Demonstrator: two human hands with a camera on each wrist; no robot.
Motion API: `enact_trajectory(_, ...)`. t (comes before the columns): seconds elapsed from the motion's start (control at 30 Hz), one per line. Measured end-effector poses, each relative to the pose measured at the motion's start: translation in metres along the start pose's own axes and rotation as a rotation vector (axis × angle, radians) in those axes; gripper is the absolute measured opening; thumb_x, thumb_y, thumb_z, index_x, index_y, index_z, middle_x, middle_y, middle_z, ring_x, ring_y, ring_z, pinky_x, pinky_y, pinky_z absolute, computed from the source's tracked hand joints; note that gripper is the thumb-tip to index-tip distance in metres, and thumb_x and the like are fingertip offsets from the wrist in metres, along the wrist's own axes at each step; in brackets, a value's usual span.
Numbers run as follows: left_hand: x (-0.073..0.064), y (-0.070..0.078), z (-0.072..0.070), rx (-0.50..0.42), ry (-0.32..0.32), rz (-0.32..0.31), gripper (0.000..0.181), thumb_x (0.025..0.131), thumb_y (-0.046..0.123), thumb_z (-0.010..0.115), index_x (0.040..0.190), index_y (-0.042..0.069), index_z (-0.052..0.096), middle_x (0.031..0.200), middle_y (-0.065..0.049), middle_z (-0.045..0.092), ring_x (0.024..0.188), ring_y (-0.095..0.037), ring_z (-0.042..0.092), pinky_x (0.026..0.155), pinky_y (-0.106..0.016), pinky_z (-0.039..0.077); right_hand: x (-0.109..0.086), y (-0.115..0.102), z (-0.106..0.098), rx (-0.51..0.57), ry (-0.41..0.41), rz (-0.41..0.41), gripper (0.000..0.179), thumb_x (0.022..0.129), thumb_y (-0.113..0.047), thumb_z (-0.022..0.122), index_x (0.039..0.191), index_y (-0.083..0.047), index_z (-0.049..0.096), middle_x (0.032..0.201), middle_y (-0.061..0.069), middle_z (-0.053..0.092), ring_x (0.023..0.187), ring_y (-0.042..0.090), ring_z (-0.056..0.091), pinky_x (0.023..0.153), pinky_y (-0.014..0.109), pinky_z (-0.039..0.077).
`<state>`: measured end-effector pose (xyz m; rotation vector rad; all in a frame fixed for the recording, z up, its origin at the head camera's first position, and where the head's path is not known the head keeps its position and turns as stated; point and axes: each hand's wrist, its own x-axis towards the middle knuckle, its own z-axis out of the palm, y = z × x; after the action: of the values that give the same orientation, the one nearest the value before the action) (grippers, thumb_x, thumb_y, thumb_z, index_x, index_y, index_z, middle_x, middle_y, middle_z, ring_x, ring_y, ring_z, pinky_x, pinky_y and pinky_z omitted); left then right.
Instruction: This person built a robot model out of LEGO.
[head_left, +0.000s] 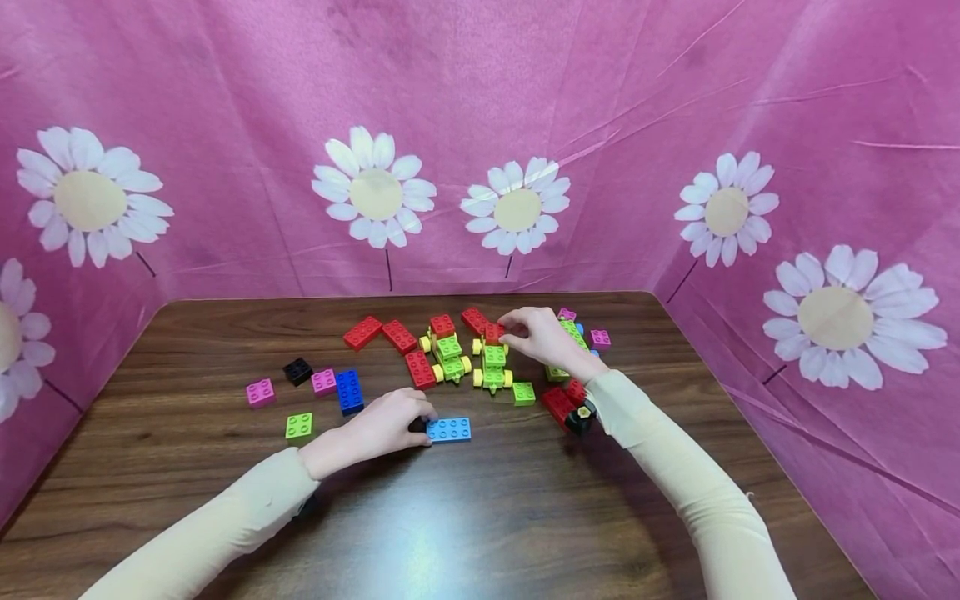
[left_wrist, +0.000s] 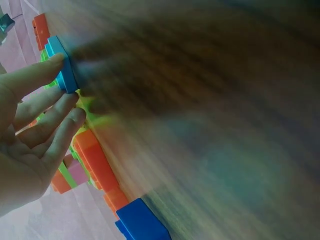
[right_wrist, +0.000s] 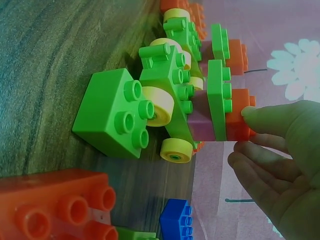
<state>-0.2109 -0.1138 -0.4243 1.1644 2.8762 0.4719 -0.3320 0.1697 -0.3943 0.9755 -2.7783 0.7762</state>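
Observation:
My left hand (head_left: 386, 425) pinches the left end of a light blue brick (head_left: 453, 429), thumb on the near side and fingers on the far side. That brick lies low over the table in front of me. My right hand (head_left: 542, 335) holds a red brick (right_wrist: 237, 115) between thumb and fingers. The red brick sits on top of a green toy car (head_left: 493, 357) with yellow wheels. A second green car (head_left: 448, 354) with a red brick on it stands to the left. Just right of the held car is a small green brick (head_left: 523, 393).
Several red bricks (head_left: 363, 332) lie behind the cars. At the left are a dark blue brick (head_left: 349, 392), pink bricks (head_left: 261, 392), a black brick (head_left: 297, 372) and a green brick (head_left: 298, 426). Red and black pieces (head_left: 560, 407) sit below my right wrist. Flowered pink cloth (head_left: 450, 100) surrounds the table.

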Motion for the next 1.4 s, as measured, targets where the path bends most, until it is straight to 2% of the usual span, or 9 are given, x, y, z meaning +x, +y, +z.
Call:
enact_trajectory(0.67,0.009,0.004,0.005,-0.005,-0.005,0.030,0.024,0.082,0.026,0.081,0.099,0.011,0.076,0.094,-0.001,0.071,0.085,-0.012,0.063,0.078,-0.029,0.055,0.006,0.003,0.001,-0.009,-0.018,0.033,0.029,0.090,-0.015,0.072,0.115,0.000,0.070,0.108,0.015,0.074,0.097,0.025,0.070,0.086,0.041,0.058)
enact_trajectory(0.93,0.010,0.005,0.006,-0.009,-0.004,0.036,0.024,0.082,0.026,0.081,0.100,0.010,0.076,0.095,-0.001,0.072,0.086,-0.013,0.065,0.078,-0.029,0.055,0.001,0.001,0.000,0.001,-0.030,0.044,0.030,0.090,-0.017,0.072,0.116,-0.001,0.070,0.111,0.016,0.073,0.095,0.024,0.070,0.086,0.040,0.058)
enact_trajectory(1.23,0.009,0.006,0.005,-0.013,-0.004,0.031,0.024,0.082,0.025,0.081,0.100,0.010,0.076,0.096,-0.002,0.072,0.088,-0.014,0.065,0.079,-0.031,0.056,0.001,0.000,0.000,-0.013,0.017,-0.005,0.027,0.090,-0.014,0.073,0.113,0.000,0.071,0.108,0.015,0.074,0.092,0.024,0.070,0.082,0.039,0.058)
enact_trajectory(1.4,0.008,0.006,0.005,-0.010,0.016,0.026,0.025,0.081,0.025,0.082,0.100,0.010,0.076,0.097,-0.002,0.072,0.090,-0.014,0.066,0.081,-0.031,0.056,-0.007,-0.010,-0.008,-0.007,0.051,-0.028,0.027,0.089,-0.012,0.073,0.112,0.001,0.071,0.105,0.015,0.074,0.089,0.025,0.069,0.081,0.042,0.058)
